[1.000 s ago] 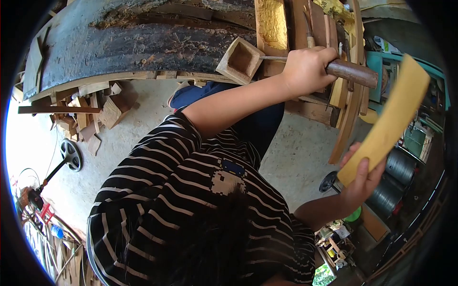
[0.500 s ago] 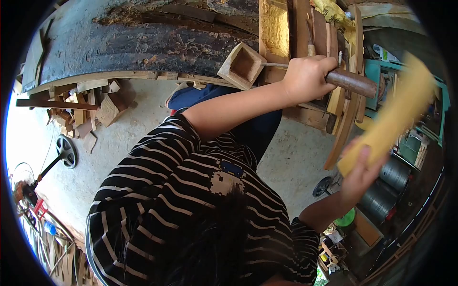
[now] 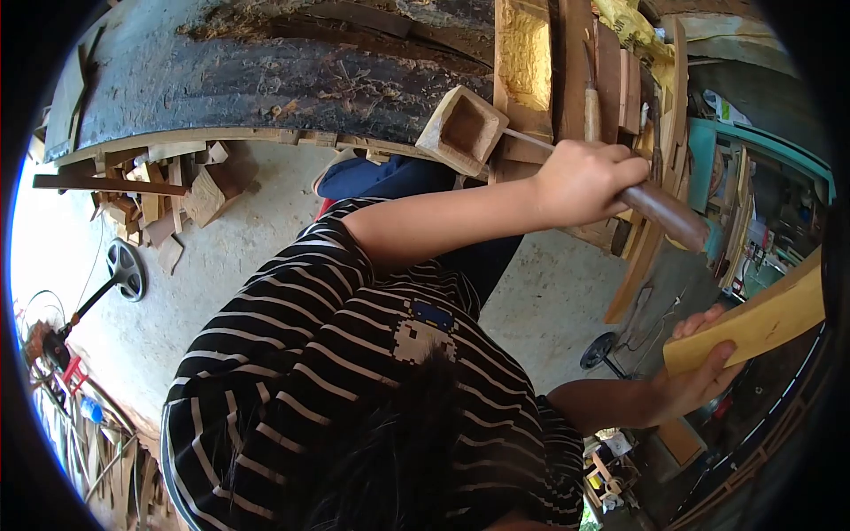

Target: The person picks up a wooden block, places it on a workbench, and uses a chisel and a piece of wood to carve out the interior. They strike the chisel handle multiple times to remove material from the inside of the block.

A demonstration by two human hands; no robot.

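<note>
Yellow wood [image 3: 753,325] farther out — rough slab [image 3: 177,106], concrete floor [image 3: 553,292]

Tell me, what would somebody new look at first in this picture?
Probably the long yellow piece of wood in the right hand, out at the picture's right edge. Next might be the brown-handled tool in the left hand, pointing toward a hollowed wooden block near the top middle. The striped shirt also stands out, filling the lower middle.
</note>
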